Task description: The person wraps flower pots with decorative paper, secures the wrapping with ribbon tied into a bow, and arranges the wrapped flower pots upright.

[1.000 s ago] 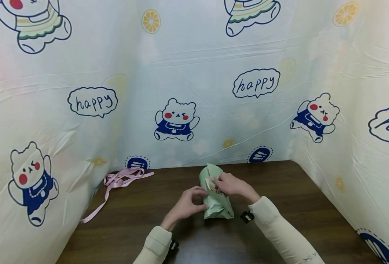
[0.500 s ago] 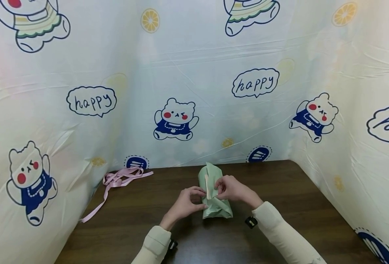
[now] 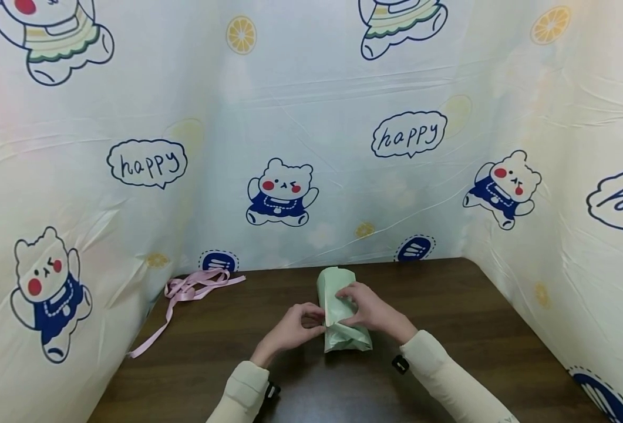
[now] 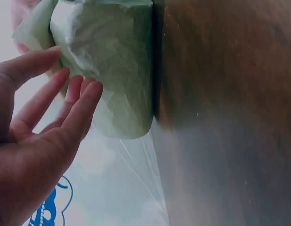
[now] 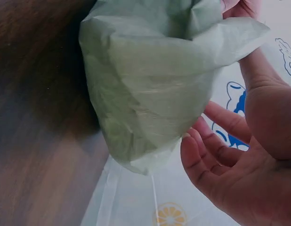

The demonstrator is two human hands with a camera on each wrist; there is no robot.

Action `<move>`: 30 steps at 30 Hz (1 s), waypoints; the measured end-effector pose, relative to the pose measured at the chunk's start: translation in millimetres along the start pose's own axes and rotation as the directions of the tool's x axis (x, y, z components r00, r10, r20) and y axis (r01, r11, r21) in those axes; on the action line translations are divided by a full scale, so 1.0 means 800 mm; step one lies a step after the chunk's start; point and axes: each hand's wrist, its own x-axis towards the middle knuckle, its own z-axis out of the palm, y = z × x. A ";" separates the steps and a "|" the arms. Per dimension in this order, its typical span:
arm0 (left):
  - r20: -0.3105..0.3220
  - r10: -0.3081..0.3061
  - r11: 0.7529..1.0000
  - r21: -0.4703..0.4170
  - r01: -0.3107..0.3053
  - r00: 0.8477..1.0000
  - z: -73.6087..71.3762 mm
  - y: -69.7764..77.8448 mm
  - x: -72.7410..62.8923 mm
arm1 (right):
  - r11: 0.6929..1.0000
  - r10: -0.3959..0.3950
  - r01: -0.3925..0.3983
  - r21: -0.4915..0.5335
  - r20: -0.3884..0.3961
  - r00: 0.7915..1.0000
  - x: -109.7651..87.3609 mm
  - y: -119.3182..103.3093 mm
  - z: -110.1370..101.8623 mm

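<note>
A bundle wrapped in pale green paper (image 3: 336, 296) lies lengthwise on the dark wooden table; whatever is inside is covered. My left hand (image 3: 292, 326) is at the bundle's left side, and in the left wrist view its relaxed fingers (image 4: 84, 101) lie close against the paper. From the right, my right hand (image 3: 373, 311) reaches over the top with thumb and fingers spread apart on the paper. A loose paper corner (image 5: 242, 37) sticks out beside its thumb in the right wrist view. The near end of the bundle looks folded and crumpled.
A loosely heaped pink ribbon (image 3: 192, 288) lies at the table's back left, one end trailing toward the front. A printed plastic sheet (image 3: 337, 176) hangs behind the table (image 3: 448, 311) and along both sides.
The right-hand fingers have gone from pinching the paper to lying spread on it. The flap that stood up along the top now lies flatter. My left fingers have drawn slightly leftward.
</note>
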 end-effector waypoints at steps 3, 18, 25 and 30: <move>0.025 0.017 1.000 0.022 -0.017 1.000 -0.004 0.000 -0.001 | 0.999 -0.013 0.014 -0.038 0.004 1.000 -0.002 0.001 0.002; -0.266 -0.064 0.998 0.010 0.070 0.962 0.007 0.001 0.008 | 0.994 0.003 -0.004 -0.105 -0.004 1.000 -0.005 -0.001 0.009; -0.261 0.080 0.997 0.025 -0.076 0.962 0.016 0.019 0.008 | 0.989 -0.009 0.007 -0.145 -0.014 1.000 -0.004 -0.002 0.013; -0.158 0.096 0.994 0.059 -0.088 0.983 0.019 0.019 0.008 | 0.986 0.000 -0.005 -0.166 -0.029 1.000 -0.004 -0.001 0.017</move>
